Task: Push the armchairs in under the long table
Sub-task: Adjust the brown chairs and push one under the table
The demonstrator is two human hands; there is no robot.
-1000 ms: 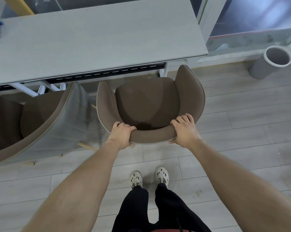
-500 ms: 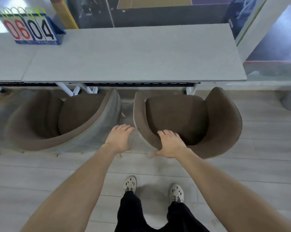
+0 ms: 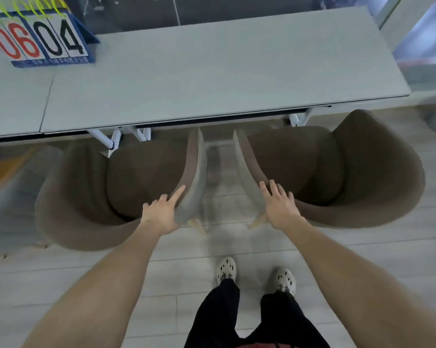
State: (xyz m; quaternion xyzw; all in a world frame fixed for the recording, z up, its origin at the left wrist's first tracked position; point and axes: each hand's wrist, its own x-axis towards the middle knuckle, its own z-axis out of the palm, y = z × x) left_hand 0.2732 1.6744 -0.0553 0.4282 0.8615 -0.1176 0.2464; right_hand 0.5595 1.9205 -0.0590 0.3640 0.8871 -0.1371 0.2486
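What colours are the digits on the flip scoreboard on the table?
The scoreboard shows red 06 and black 04 on white cards, head view.

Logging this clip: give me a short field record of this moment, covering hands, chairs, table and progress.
left hand: fingers straight, resting on the inner arm rim of the left armchair
right hand: fingers spread, resting on the inner arm rim of the right armchair
armchairs: side by side, apart, a strip of floor between them
long table: chair arm tips reach its near edge; seats and backs mostly out in the open
on table: flip scoreboard reading 06 04, far left
progress: neither chair fully pushed in
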